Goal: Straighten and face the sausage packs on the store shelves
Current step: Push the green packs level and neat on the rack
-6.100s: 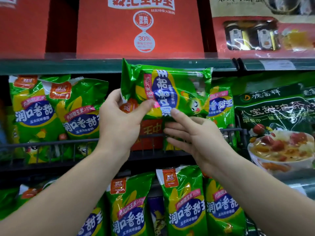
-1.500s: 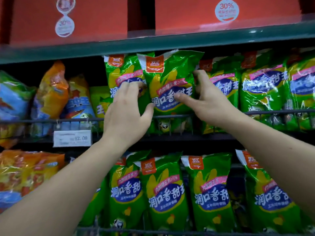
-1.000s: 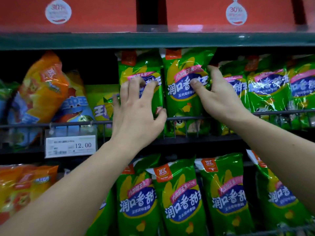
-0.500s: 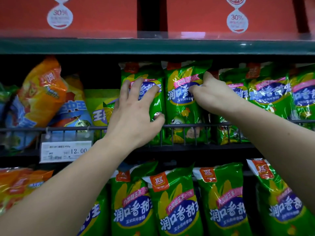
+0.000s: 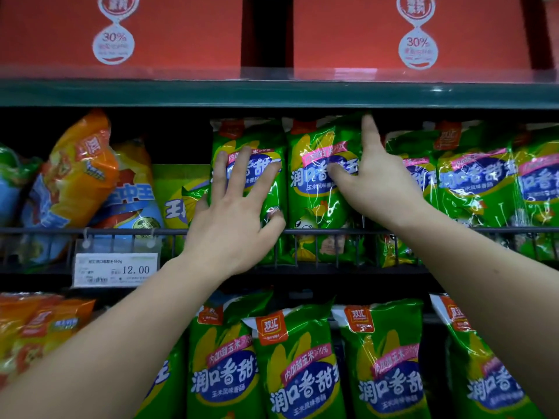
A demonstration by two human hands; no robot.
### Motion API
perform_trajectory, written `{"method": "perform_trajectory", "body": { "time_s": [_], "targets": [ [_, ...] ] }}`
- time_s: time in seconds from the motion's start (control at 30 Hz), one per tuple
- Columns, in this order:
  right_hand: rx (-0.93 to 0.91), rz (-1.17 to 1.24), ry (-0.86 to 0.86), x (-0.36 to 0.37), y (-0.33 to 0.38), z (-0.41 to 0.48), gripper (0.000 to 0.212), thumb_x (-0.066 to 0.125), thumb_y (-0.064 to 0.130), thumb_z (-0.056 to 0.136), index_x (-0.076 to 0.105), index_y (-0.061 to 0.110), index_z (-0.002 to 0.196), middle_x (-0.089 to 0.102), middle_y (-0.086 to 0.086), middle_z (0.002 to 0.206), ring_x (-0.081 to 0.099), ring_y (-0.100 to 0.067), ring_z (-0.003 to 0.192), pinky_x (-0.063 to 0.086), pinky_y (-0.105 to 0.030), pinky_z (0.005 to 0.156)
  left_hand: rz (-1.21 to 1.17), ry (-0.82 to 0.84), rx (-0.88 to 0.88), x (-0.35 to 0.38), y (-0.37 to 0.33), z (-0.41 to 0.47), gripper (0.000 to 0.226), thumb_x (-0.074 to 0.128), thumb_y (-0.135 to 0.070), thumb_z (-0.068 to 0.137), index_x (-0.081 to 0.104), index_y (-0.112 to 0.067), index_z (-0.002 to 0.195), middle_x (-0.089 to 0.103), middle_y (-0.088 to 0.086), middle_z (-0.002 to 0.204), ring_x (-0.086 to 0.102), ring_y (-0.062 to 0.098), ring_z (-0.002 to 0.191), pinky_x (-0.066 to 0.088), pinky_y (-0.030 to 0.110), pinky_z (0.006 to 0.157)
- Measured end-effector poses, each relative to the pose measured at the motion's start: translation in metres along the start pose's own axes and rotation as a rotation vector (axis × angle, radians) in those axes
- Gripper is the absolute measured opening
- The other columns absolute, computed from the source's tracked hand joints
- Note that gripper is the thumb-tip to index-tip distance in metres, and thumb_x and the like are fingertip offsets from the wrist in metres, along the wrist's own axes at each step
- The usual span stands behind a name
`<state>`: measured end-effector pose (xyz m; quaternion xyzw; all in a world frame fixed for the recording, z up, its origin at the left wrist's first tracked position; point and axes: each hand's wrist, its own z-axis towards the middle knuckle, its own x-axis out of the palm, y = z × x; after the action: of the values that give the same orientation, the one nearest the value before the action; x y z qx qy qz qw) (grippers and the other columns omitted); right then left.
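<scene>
Pressing flat with spread fingers, the left hand [image 5: 233, 219] is resting on a glossy green plastic sausage pack [image 5: 260, 140] at frame centre, behind the black wire shelf rail [image 5: 332, 231]; the right hand [image 5: 372, 182] is pinching the neighbouring green pack [image 5: 314, 189], forefinger pointing up.

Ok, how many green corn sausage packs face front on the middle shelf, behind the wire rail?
5 green packs: one under the left hand, one at the right hand, and three more to the right, the last cut off by the frame. Others may stand behind.
</scene>
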<state>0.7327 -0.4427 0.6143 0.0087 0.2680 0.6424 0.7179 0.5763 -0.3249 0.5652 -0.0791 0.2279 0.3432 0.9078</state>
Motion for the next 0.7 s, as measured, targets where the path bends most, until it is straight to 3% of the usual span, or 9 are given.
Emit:
{"method": "perform_trajectory", "body": {
  "time_s": [0.13, 0.27, 0.4, 0.53, 0.7],
  "targets": [
    [-0.021, -0.023, -0.010, 0.000, 0.000, 0.002, 0.077, 0.050, 0.048, 0.095, 0.006, 0.032, 0.156, 0.060, -0.006, 0.082, 0.062, -0.033, 0.082, 0.054, -0.045, 0.077, 0.000, 0.011, -0.002, 0.000, 0.000, -0.001, 0.067, 0.036, -0.050, 0.097, -0.004, -0.048, 0.150, -0.024, -0.012, 0.160, -0.029, 0.017, 0.146, 0.020, 0.060, 0.114],
    [-0.152, -0.179, -0.142, 0.004, -0.002, -0.010, 0.072, 0.047, 0.048, 0.098, 0.010, 0.030, 0.157, 0.054, -0.005, 0.081, 0.053, -0.031, 0.077, 0.041, -0.037, 0.063, -0.006, 0.012, -0.005, 0.000, -0.001, -0.003, 0.067, 0.034, -0.051, 0.098, -0.007, -0.050, 0.150, -0.027, -0.011, 0.160, -0.032, 0.019, 0.145, 0.003, 0.060, 0.118],
    [-0.373, -0.248, -0.335, 0.003, -0.011, -0.019, 0.056, 0.060, 0.042, 0.093, 0.044, 0.023, 0.143, 0.054, -0.010, 0.116, 0.057, -0.036, 0.095, 0.039, -0.034, 0.059, -0.035, -0.038, 0.006, 0.003, -0.001, -0.009, 0.065, 0.033, -0.052, 0.099, -0.003, -0.048, 0.152, -0.024, -0.009, 0.161, -0.029, 0.018, 0.146, -0.005, 0.052, 0.119],
    [-0.495, -0.281, -0.378, 0.007, -0.019, -0.025, 0.048, 0.070, 0.030, 0.084, 0.059, 0.020, 0.130, 0.053, -0.012, 0.122, 0.050, -0.034, 0.108, 0.035, -0.030, 0.053, -0.144, -0.126, 0.002, 0.005, -0.005, -0.020, 0.058, 0.038, -0.048, 0.101, 0.016, -0.040, 0.154, -0.008, -0.007, 0.164, -0.016, 0.016, 0.150, 0.001, 0.048, 0.123],
    [-0.589, -0.265, -0.387, 0.014, -0.020, -0.036, 0.044, 0.067, 0.026, 0.080, 0.065, 0.016, 0.123, 0.058, -0.013, 0.124, 0.053, -0.034, 0.110, 0.038, -0.033, 0.061, -0.151, -0.169, -0.009, 0.000, -0.001, -0.034, 0.058, 0.043, -0.050, 0.097, 0.029, -0.034, 0.150, 0.011, -0.001, 0.162, 0.003, 0.020, 0.151, 0.016, 0.047, 0.121]
  ]
}}
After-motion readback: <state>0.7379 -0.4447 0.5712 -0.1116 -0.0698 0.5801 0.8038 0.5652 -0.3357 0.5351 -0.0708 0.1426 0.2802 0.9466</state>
